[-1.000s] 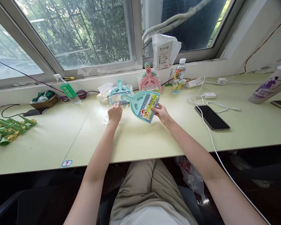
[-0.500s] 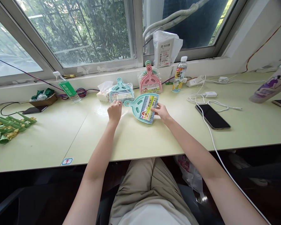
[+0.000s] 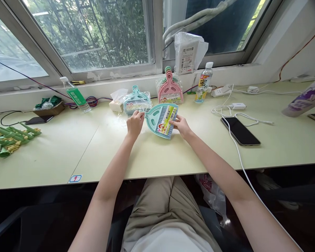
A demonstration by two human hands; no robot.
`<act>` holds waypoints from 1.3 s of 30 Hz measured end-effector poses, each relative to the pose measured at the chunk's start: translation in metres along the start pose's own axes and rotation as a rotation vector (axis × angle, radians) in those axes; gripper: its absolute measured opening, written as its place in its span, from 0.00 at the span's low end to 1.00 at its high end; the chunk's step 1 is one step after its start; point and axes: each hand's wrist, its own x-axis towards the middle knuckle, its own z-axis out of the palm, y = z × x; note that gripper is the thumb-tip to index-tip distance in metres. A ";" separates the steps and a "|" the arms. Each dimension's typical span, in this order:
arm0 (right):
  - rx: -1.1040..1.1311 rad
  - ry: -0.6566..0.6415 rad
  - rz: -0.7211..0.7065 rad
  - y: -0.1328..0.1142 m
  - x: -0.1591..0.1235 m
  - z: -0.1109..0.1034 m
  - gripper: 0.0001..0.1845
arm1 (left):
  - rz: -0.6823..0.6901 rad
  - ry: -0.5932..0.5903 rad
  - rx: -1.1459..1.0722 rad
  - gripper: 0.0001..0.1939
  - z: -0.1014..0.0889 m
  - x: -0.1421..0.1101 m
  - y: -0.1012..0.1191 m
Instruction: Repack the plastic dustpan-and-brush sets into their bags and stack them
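A light-blue dustpan (image 3: 152, 120) with a grey-bristled brush (image 3: 170, 120) nested in it, wearing a yellow-green printed label, is tilted above the table between my hands. My right hand (image 3: 183, 126) grips its wide edge, thumb on the front. At the handle end my left hand (image 3: 135, 124) is closed, its fingers covering the handle; clear film glints beside it, and whether film is also pinched there is unclear. Behind stand another blue dustpan set (image 3: 137, 99) in clear wrap and several pink and green sets (image 3: 170, 89), also wrapped.
A tissue pack (image 3: 117, 105), a green-labelled bottle (image 3: 77, 96) and a drink bottle (image 3: 203, 84) stand toward the window. To the right lie a phone (image 3: 240, 131) and white cables (image 3: 232, 143). Green plastic pieces (image 3: 10, 140) are piled at left.
My left hand has moved right, from beside the handle onto its end, which it now covers. The right hand keeps its hold on the wide edge.
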 end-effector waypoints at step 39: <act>0.108 -0.071 0.024 0.009 0.001 0.003 0.24 | 0.285 0.196 -0.136 0.14 0.011 -0.011 0.022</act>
